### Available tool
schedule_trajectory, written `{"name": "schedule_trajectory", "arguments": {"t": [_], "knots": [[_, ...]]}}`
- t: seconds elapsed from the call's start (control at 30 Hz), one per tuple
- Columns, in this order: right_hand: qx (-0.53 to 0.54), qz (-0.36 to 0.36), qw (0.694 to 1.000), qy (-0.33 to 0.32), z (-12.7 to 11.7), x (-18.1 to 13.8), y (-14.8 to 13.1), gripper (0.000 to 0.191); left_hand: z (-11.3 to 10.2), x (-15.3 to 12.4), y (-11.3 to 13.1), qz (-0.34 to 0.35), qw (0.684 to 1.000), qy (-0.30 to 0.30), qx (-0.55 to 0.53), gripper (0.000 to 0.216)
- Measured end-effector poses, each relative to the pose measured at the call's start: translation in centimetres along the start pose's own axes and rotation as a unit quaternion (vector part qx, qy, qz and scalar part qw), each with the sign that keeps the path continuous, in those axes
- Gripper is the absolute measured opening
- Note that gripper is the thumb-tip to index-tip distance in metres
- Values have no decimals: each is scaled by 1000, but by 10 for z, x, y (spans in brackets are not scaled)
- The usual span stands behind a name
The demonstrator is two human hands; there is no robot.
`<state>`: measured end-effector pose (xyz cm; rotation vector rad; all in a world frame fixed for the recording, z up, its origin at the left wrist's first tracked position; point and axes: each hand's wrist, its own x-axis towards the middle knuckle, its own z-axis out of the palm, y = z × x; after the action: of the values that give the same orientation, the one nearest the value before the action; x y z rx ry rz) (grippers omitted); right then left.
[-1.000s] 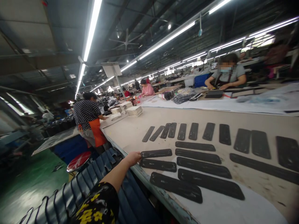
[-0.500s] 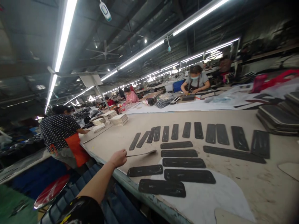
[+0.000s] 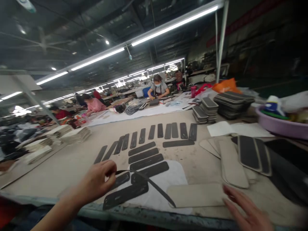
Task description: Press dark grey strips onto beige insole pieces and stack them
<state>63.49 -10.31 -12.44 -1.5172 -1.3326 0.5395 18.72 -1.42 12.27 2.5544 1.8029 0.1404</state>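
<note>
The broad table [image 3: 72, 160] carries rows of black strips [image 3: 146, 150], with bare surface to their left. The left hand [image 3: 97, 181] reaches in over the near edge, its grip pinched on one end of a long black strip [image 3: 149, 183] held slanting above the white sheet [image 3: 166, 192]. The right hand [image 3: 247, 211] hovers spread-fingered, holding nothing, just beside a tan panel [image 3: 194, 194].

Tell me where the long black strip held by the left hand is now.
The black strip is low and centre-left, pinched in the left hand, slanting toward the beige board.
</note>
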Motion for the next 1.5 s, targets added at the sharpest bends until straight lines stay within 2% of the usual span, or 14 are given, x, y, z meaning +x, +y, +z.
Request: {"name": "schedule_trajectory", "arguments": {"t": [0.1, 0.2, 0.3, 0.4, 0.47, 0.6, 0.67, 0.73, 0.8, 0.87, 0.97, 1.1, 1.3, 1.5], "knots": [[149, 49, 984, -90, -1, -8, -45, 46, 2, 3, 42, -8, 997, -30, -71, 19], [290, 61, 946, -128, -5, -16, -72, 47, 16, 8, 73, 4, 990, -76, -123, 19], [350, 53, 927, -126, -15, -29, -73, 46, 41, 12, 92, 29, 983, -107, -146, 13], [353, 71, 927, -101, -25, -40, -64, 42, 66, 15, 100, 47, 975, -134, -171, 10], [300, 88, 946, -84, -31, -44, -61, 39, 79, 14, 104, 48, 966, -160, -198, 10], [114, 88, 988, -61, -35, -45, -61, 37, 101, 12, 110, 44, 943, -204, -260, 11], [73, 106, 990, -52, -34, -41, -57, 41, 114, 13, 111, 25, 919, -235, -315, 9], [46, 152, 986, -55, -33, -34, -50, 43, 130, 18, 111, -14, 878, -279, -389, 10], [15, 198, 977, -82, -31, -22, -41, 44, 149, 27, 110, -58, 832, -312, -455, 13], [-31, 217, 968, -125, -29, -6, -33, 45, 168, 37, 110, -87, 811, -319, -483, 15], [-106, 213, 958, -159, -26, 18, -24, 46, 189, 53, 111, -104, 818, -311, -472, 16], [-171, 215, 947, -164, -22, 37, -16, 46, 202, 70, 114, -109, 840, -304, -435, 16], [-251, 208, 931, -167, -17, 43, -12, 44, 214, 83, 113, -119, 858, -302, -397, 13], [-291, 207, 911, -204, -17, 44, -8, 44, 222, 82, 112, -115, 875, -295, -367, 12]]}}
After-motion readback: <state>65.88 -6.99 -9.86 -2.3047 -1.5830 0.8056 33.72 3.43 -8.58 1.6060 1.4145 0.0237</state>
